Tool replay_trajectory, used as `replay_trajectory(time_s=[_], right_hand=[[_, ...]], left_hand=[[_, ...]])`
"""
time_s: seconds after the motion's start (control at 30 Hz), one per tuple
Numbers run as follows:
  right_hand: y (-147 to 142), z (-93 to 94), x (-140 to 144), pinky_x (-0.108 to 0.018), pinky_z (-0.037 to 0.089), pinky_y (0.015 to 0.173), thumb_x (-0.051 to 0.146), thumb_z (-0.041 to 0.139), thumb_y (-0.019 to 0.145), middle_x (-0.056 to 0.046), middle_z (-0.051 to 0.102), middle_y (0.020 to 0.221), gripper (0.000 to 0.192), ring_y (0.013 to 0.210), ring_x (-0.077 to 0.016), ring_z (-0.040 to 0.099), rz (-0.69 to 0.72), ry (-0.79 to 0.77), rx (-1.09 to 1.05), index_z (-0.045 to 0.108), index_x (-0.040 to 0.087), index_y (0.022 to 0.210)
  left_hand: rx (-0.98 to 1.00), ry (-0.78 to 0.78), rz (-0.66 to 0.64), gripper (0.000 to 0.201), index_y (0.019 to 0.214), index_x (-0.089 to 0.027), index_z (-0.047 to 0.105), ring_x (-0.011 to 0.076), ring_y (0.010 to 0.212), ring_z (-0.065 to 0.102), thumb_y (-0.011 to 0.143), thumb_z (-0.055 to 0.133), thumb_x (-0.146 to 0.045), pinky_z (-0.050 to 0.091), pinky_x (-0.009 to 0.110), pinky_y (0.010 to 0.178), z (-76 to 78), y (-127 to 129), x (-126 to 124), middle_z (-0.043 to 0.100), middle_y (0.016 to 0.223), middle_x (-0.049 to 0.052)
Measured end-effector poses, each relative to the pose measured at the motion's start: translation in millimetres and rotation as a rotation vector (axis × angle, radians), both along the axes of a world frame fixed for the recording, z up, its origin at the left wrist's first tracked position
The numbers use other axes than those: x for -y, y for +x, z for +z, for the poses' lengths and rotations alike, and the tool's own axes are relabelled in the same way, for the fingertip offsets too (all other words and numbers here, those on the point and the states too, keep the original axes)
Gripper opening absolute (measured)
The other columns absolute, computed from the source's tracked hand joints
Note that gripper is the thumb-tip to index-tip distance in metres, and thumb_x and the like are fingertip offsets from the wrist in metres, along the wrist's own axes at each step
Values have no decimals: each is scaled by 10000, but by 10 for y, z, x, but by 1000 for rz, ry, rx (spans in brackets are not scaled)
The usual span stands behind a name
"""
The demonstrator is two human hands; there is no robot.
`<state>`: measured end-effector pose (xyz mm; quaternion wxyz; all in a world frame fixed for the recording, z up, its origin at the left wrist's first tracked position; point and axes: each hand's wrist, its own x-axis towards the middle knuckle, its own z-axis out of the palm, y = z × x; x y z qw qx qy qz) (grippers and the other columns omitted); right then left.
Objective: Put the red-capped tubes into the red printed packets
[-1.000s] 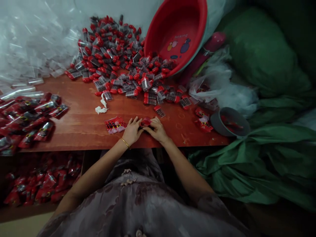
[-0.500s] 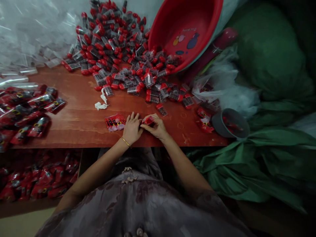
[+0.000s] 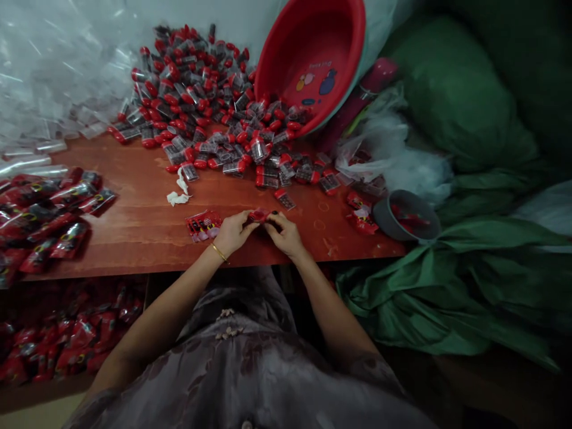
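Pinching small red piece (image 3: 258, 215) in both hands: left hand (image 3: 235, 231) and right hand (image 3: 285, 234) each have thumb and fingertips closed on it, fingers bent. Piece is on near side of red basin (image 3: 308, 42), well apart from it. Red-capped tubes (image 3: 196, 107) heaped left of basin, some touching its rim. Printed red cards (image 3: 203, 226) near side, further left; grey bowl (image 3: 388, 219) near side, right.

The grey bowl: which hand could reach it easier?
Probably the right hand: it's nearer the grey bowl, while the left hand is farther over. Both seem to hold a small red piece, so the right may need to let go first.
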<state>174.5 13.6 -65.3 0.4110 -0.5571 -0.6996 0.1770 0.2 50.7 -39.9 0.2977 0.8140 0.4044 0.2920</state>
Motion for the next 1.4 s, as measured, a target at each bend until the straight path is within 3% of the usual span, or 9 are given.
replay_trajectory(time_s=[0.27, 0.5, 0.67, 0.77, 0.87, 0.97, 1.03, 1.3, 1.4], right_hand=[[22, 140, 69, -431, 381, 1004, 217, 515, 850, -27, 717, 810, 139, 758, -172, 648, -34, 147, 97, 652, 212, 828], [-91, 59, 40, -473, 362, 1005, 143, 484, 786, -80, 675, 890, 178, 887, -228, 608, -7, 8, 239, 603, 182, 914], [-152, -13, 27, -512, 297, 1046, 256, 554, 794, -117, 626, 1048, 265, 1021, -262, 554, 12, -53, 204, 554, 163, 1042], [-180, 38, 29, -493, 317, 1031, 280, 494, 856, -83, 645, 983, 204, 963, -236, 568, 11, -90, 134, 557, 190, 1028], [-237, 131, 65, -395, 428, 897, 327, 508, 865, -48, 646, 867, 185, 836, -204, 578, 85, -124, 66, 562, 200, 989], [-327, 194, 111, -305, 449, 697, 340, 530, 850, -36, 620, 773, 147, 725, -182, 552, 95, -135, 35, 561, 196, 856], [-393, 209, 133, -285, 426, 645, 331, 532, 844, -21, 584, 700, 152, 670, -169, 523, 89, -118, 39, 531, 202, 764], [-572, 299, 178, -315, 414, 714, 289, 505, 831, -15, 528, 630, 158, 641, -176, 487, 60, 43, 195, 459, 217, 699], [-627, 354, 192, -326, 412, 741, 270, 506, 822, -14, 541, 614, 144, 632, -183, 502, 11, 40, 270, 453, 220, 698]], left_hand=[[-51, 69, 6, 246, 1063, -147, 589, 195, 941, 655, 864, 549, -285, 504, 295, 821, -89, 23, 21, 698, 990, 93], [-62, 82, 13, 157, 967, -170, 627, 192, 898, 654, 854, 554, -251, 432, 357, 978, -159, 50, -2, 699, 957, 72], [-7, -68, 1, 159, 914, -176, 650, 202, 821, 645, 803, 599, -277, 451, 372, 924, -70, 41, 4, 698, 850, 56], [249, -184, -22, 295, 1058, -174, 625, 195, 910, 626, 802, 584, -315, 464, 318, 864, 19, 47, 58, 690, 989, 61], [467, -263, 90, 289, 931, -147, 658, 153, 747, 602, 833, 522, -382, 457, 243, 696, 119, 50, 88, 677, 819, 31], [483, -250, 263, 353, 639, -151, 625, 110, 550, 480, 841, 492, -409, 368, 219, 548, 211, 24, 82, 545, 555, -20], [477, -204, 338, 357, 605, -157, 616, 103, 526, 443, 836, 500, -403, 333, 219, 527, 261, -5, 86, 514, 523, -29], [404, -61, 534, 364, 526, -182, 537, 97, 477, 380, 822, 533, -394, 296, 234, 524, 357, -66, 131, 433, 464, -38], [617, -205, 594, 370, 537, -184, 499, 92, 479, 406, 809, 548, -431, 331, 225, 539, 291, 11, 88, 438, 480, -43]])
